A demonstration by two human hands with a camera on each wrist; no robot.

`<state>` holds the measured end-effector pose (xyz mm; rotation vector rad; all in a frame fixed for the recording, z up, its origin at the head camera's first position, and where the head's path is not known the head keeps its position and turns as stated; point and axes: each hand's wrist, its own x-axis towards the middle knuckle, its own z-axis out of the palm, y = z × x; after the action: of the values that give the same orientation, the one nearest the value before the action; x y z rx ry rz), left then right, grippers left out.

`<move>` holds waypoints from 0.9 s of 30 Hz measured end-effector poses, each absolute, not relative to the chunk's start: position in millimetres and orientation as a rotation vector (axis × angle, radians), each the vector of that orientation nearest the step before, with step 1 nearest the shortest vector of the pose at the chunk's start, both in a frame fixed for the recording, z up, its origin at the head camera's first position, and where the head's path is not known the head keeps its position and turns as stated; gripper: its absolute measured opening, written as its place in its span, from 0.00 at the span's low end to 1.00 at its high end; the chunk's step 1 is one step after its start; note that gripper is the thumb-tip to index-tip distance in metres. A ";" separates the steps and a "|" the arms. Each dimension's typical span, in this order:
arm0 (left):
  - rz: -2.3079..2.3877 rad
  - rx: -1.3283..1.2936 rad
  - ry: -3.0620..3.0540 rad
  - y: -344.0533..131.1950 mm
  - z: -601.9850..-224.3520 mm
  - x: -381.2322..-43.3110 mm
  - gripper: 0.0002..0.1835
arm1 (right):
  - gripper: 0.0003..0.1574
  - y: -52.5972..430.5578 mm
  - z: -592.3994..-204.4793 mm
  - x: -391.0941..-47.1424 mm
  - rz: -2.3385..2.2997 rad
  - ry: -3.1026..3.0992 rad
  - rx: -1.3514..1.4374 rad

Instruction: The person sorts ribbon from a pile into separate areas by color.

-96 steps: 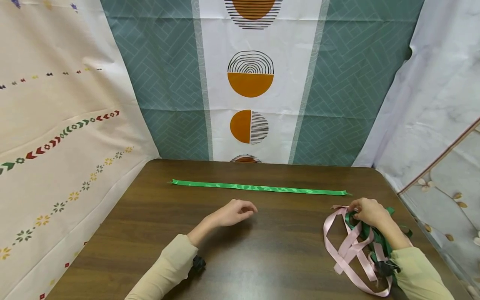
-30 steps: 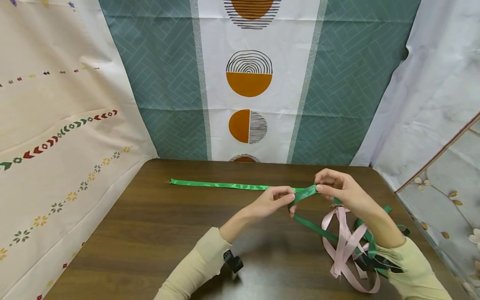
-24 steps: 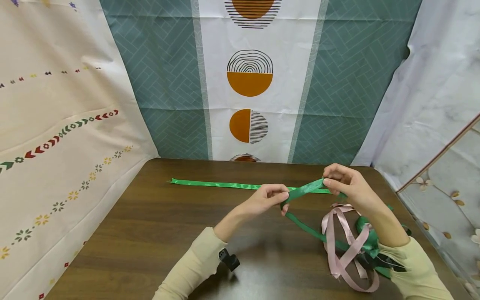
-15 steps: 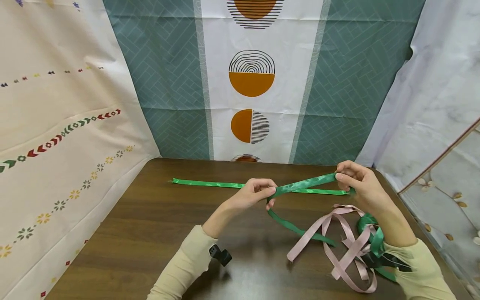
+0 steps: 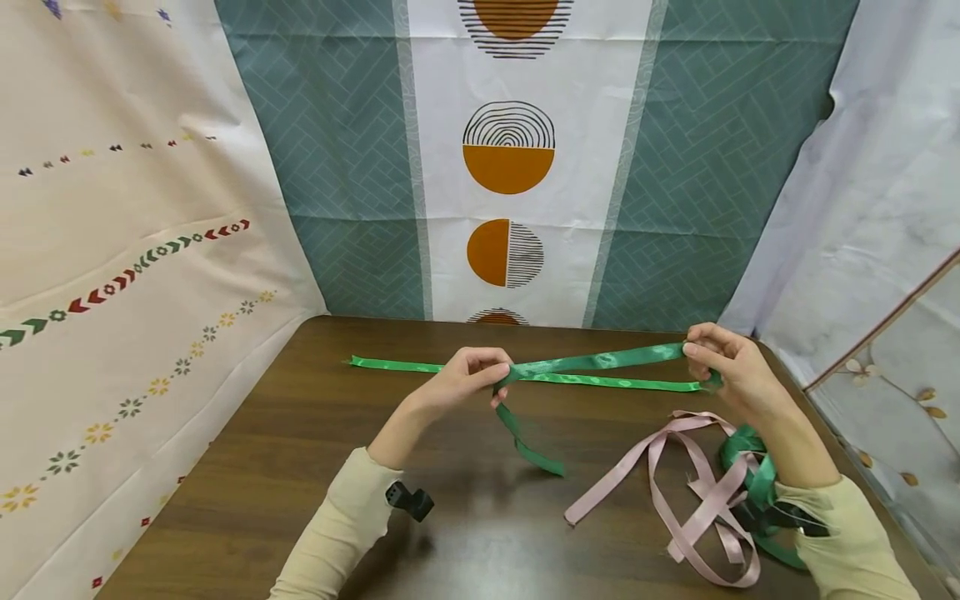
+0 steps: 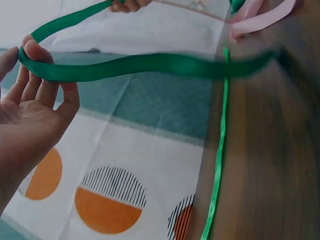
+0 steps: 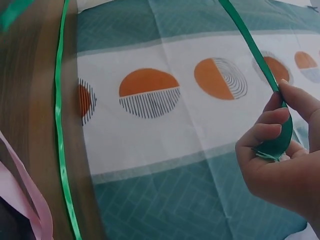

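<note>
A dark green ribbon (image 5: 600,360) is stretched between my two hands above the table. My left hand (image 5: 468,375) pinches it between thumb and fingers, and a loose tail hangs below that hand toward the tabletop. My right hand (image 5: 731,371) pinches it near the other end; in the right wrist view its frayed tip (image 7: 267,156) curls by the palm. Behind and below the held ribbon, a brighter green ribbon (image 5: 397,365) lies straight across the far part of the table.
Pink ribbons (image 5: 652,442) lie in a loose tangle on the right of the table (image 5: 247,483), one strand reaching left. More dark green ribbon (image 5: 742,450) is heaped under my right forearm. Patterned cloths hang behind and at both sides.
My right hand has gone from the ribbon heap to up beside the far ribbon, and my left hand has slid left along the dark green ribbon, lengthening the span. One pink strand now extends left.
</note>
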<state>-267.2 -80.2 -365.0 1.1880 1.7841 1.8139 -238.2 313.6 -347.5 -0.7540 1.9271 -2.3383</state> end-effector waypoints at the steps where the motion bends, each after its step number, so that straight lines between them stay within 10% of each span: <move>1: 1.819 1.179 1.787 -84.0 -364.3 -267.7 0.15 | 0.18 314.6 -347.9 -239.1 -2.348 1.907 -0.744; 27: 1.420 0.651 2.398 -199.6 -385.3 -308.3 0.11 | 0.09 341.7 -389.5 -280.0 -2.084 2.159 -0.334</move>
<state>-308.3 -199.6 -385.3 0.6508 2.3978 1.4203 -280.0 341.7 -389.5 -0.3340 2.1592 -2.0844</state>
